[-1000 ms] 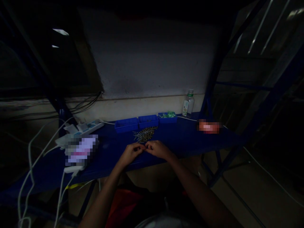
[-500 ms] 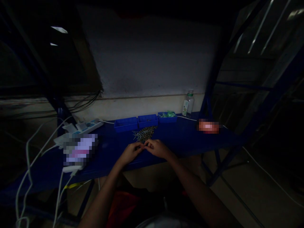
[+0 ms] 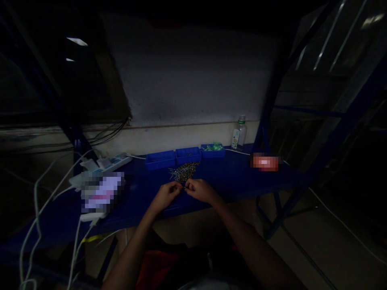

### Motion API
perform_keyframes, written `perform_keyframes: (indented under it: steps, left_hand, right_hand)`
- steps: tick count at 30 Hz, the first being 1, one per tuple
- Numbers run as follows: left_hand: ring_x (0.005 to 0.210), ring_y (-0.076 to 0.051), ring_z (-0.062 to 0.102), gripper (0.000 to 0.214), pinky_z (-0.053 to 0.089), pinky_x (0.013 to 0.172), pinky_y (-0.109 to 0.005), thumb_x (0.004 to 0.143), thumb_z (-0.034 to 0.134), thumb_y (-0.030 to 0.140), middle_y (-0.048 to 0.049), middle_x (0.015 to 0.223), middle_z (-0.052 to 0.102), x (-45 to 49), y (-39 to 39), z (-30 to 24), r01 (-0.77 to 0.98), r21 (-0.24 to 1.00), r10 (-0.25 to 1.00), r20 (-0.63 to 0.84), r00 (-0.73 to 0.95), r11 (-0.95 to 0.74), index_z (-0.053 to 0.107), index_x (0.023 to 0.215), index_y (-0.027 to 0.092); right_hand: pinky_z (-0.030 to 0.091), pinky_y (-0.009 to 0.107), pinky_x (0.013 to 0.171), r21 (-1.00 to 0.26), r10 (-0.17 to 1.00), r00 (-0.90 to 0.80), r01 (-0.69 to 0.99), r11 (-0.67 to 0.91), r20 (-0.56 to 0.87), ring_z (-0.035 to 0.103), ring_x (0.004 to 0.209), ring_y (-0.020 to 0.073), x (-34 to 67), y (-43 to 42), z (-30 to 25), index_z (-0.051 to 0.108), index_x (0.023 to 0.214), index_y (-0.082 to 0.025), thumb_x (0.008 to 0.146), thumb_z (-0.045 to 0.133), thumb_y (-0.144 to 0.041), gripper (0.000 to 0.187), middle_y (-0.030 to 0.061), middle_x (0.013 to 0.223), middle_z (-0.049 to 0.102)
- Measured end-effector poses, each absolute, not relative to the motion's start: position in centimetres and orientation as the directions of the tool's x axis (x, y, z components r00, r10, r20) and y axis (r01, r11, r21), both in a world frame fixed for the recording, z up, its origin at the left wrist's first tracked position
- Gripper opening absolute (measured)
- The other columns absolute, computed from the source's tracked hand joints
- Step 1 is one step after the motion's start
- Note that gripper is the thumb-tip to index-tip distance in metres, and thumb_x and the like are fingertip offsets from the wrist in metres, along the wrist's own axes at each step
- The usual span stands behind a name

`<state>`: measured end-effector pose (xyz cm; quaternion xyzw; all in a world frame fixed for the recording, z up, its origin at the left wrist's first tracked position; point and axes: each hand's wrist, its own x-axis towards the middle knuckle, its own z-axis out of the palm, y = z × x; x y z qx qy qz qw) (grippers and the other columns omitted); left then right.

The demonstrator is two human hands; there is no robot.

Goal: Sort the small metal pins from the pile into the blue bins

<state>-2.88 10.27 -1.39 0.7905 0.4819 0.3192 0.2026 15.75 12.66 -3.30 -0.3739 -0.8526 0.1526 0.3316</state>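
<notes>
My left hand (image 3: 167, 194) and my right hand (image 3: 198, 189) meet fingertip to fingertip over the front of the blue table (image 3: 145, 201). Both are closed in a pinch. Whatever lies between the fingers is too small and dark to name. Just beyond them is a heap of small metal pieces with thin shanks and brownish heads, like screws (image 3: 185, 170). Behind the heap stand a blue tray (image 3: 160, 160) at left, a second blue tray (image 3: 188, 154) with a few small bits in it, and a third blue tray (image 3: 213, 151) holding green clear plastic.
A clear bottle (image 3: 239, 135) with a green-banded neck stands by the wall. On the left lie a white power strip (image 3: 116, 162), white cables and a blurred-out purple object (image 3: 104, 191). A blurred-out orange object (image 3: 265, 162) sits at right. Blue frame posts flank the table.
The fingertips have drawn slightly apart, and the right hand has shifted a little to the right. The view has tilted slightly; the heap and trays look the same.
</notes>
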Motion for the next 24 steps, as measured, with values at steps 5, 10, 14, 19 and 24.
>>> perform_keyframes:
  steps: [5, 10, 14, 19, 24]
  left_hand:
    - [0.069, -0.015, 0.057, 0.019, 0.043, 0.065, -0.022, 0.077, 0.049, 0.026, -0.0023, 0.076, 0.064, -2.89, 10.24, -1.43, 0.643, 0.607, 0.884, 0.333, 0.328, -0.467, 0.063, 0.082, 0.014]
    - [0.07, -0.015, 0.057, 0.019, 0.043, 0.066, -0.023, 0.077, 0.049, 0.024, -0.0031, 0.078, 0.065, -2.71, 9.98, -1.37, 0.648, 0.585, 0.873, 0.349, 0.341, -0.488, 0.064, 0.083, 0.015]
    - [0.075, -0.016, 0.058, 0.02, 0.043, 0.069, -0.023, 0.079, 0.049, 0.025, -0.0043, 0.084, 0.066, -2.51, 9.66, -1.13, 0.637, 0.556, 0.846, 0.362, 0.393, -0.534, 0.066, 0.084, 0.017]
    - [0.074, -0.015, 0.059, 0.023, 0.043, 0.068, -0.023, 0.08, 0.049, 0.029, -0.0045, 0.085, 0.066, -2.37, 9.46, -0.96, 0.632, 0.539, 0.831, 0.352, 0.431, -0.557, 0.067, 0.088, 0.017]
    - [0.072, -0.015, 0.059, 0.024, 0.043, 0.066, -0.023, 0.08, 0.05, 0.031, -0.0038, 0.084, 0.066, -2.5, 9.8, -1.36, 0.648, 0.545, 0.847, 0.351, 0.4, -0.532, 0.066, 0.091, 0.017]
  right_hand:
    - [0.03, 0.019, 0.055, -0.5, 0.732, -0.527, 0.536, 0.68, 0.432, 0.051, 0.06, 0.0082, 15.79, 12.73, -3.41, 0.06, 0.083, -0.019, 0.077, 0.06, -0.03, 0.013, -0.0032, 0.066, 0.058]
    - [0.032, 0.019, 0.058, -0.51, 0.729, -0.536, 0.523, 0.683, 0.426, 0.052, 0.063, 0.0087, 15.76, 12.8, -3.44, 0.061, 0.083, -0.019, 0.081, 0.056, -0.029, 0.011, -0.0022, 0.068, 0.06]
    - [0.032, 0.019, 0.058, -0.49, 0.721, -0.544, 0.53, 0.692, 0.429, 0.052, 0.063, 0.0092, 15.7, 13.0, -3.55, 0.061, 0.084, -0.02, 0.08, 0.056, -0.027, 0.01, -0.0023, 0.067, 0.06]
    - [0.031, 0.02, 0.059, -0.445, 0.694, -0.57, 0.533, 0.72, 0.44, 0.053, 0.066, 0.0101, 15.73, 13.2, -3.69, 0.061, 0.085, -0.02, 0.078, 0.057, -0.024, 0.008, -0.0021, 0.069, 0.06]
    - [0.031, 0.02, 0.059, -0.434, 0.688, -0.557, 0.534, 0.726, 0.465, 0.053, 0.066, 0.0099, 15.75, 13.07, -3.79, 0.06, 0.085, -0.02, 0.079, 0.055, -0.023, 0.008, -0.0018, 0.07, 0.06]
